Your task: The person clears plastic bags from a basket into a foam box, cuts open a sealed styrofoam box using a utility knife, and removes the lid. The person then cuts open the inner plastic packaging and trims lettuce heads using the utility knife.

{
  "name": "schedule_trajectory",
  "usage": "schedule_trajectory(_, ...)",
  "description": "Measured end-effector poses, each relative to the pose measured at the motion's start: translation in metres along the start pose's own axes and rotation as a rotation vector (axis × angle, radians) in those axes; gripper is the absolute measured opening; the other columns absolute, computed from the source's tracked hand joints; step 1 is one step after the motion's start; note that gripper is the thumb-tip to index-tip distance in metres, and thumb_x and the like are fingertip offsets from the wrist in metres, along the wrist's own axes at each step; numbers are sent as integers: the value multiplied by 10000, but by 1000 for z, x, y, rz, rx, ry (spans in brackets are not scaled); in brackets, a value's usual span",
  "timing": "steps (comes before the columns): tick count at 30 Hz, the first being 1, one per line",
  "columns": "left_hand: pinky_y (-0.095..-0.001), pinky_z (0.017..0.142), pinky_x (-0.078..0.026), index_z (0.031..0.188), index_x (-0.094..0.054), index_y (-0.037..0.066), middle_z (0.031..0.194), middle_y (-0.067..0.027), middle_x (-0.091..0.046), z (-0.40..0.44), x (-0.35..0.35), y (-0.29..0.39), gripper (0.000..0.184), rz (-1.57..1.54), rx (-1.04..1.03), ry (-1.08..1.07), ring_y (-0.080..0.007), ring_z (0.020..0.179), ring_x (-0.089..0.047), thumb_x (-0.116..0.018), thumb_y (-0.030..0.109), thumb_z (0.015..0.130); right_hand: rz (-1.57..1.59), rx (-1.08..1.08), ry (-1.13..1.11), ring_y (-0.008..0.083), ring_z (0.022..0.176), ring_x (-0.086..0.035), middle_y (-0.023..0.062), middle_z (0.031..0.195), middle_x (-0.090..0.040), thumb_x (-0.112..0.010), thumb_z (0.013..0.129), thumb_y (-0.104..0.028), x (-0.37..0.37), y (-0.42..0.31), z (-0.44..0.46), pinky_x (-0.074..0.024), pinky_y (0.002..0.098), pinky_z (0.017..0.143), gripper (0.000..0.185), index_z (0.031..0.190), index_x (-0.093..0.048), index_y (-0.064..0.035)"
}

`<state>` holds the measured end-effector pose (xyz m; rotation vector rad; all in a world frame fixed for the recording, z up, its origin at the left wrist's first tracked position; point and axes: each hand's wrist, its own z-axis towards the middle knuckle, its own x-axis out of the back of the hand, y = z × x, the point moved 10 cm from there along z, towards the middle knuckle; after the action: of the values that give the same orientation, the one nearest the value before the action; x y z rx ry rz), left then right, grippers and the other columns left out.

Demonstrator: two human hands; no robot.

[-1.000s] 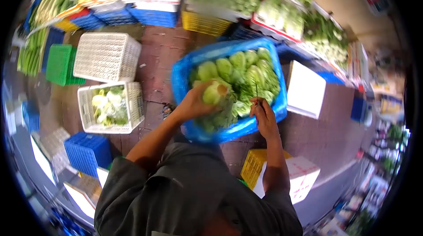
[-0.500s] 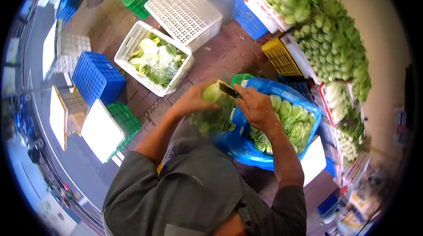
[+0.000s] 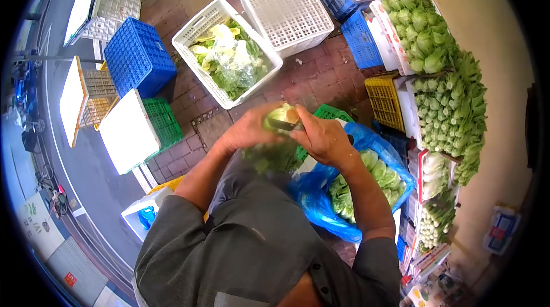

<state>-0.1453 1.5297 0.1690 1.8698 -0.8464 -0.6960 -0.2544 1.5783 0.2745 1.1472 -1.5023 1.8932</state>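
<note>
My left hand (image 3: 251,129) is closed around a leafy green lettuce head (image 3: 268,157), held in front of my waist with its pale cut base up. The lower leaves are blurred. In my right hand (image 3: 326,138) is a knife (image 3: 282,125), its dark blade lying across the lettuce base between both hands. The right thumb is close to that base. Below my right forearm, a blue plastic bag (image 3: 312,199) spreads open around several lettuce heads (image 3: 375,172).
Ahead stands a white crate (image 3: 216,94) of loose leaves and clear plastic, beside an upturned white crate (image 3: 283,6). Blue (image 3: 140,58) and green crates (image 3: 163,121) stand left. Stacked greens (image 3: 452,112) line the right wall. A green crate (image 3: 332,113) sits behind the bag.
The view has shifted, so the crates ahead appear lower. The knife blade has moved from the lettuce's right side to across its base, and my right hand is closer to my left.
</note>
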Motion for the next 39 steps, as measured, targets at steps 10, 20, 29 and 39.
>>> schedule_trajectory(10, -325, 966, -494, 1381, -544, 33, 1176, -81, -674, -2, 24, -9, 750, 13, 10, 6, -165, 1070, -617, -838, 129, 697, 118, -78, 31, 366, 712, -656, 145, 844, -654, -619, 925, -240, -11, 16, 23, -517, 464, 602, 348, 1225, -541, -84)
schedule_trajectory(20, -301, 1001, -462, 1406, -520, 22, 1217, -62, -648, -4, 28, -14, 778, -84, 42, -64, -147, 1110, -583, -838, 87, 698, 265, -223, -226, 420, 907, -657, 230, 1099, -664, -623, 953, -265, -38, 19, 29, -522, 475, 745, 557, 1378, -441, 46)
schedule_trajectory(29, -290, 1011, -449, 1417, -510, 18, 1231, -57, -639, -4, 38, -22, 790, -70, 39, -61, -140, 1119, -566, -836, 84, 701, 271, -237, -236, 404, 971, -650, 198, 1098, -672, -564, 982, -261, -39, 24, 39, -519, 457, 794, 473, 1404, -488, -59)
schedule_trajectory(39, -311, 995, -467, 1395, -540, 29, 1217, -62, -650, -11, 50, -22, 763, -34, 31, -29, -145, 1108, -580, -856, 130, 708, 244, -220, -228, 374, 848, -643, 164, 895, -652, -566, 980, -234, -53, 36, 46, -501, 445, 735, 422, 1389, -550, -133)
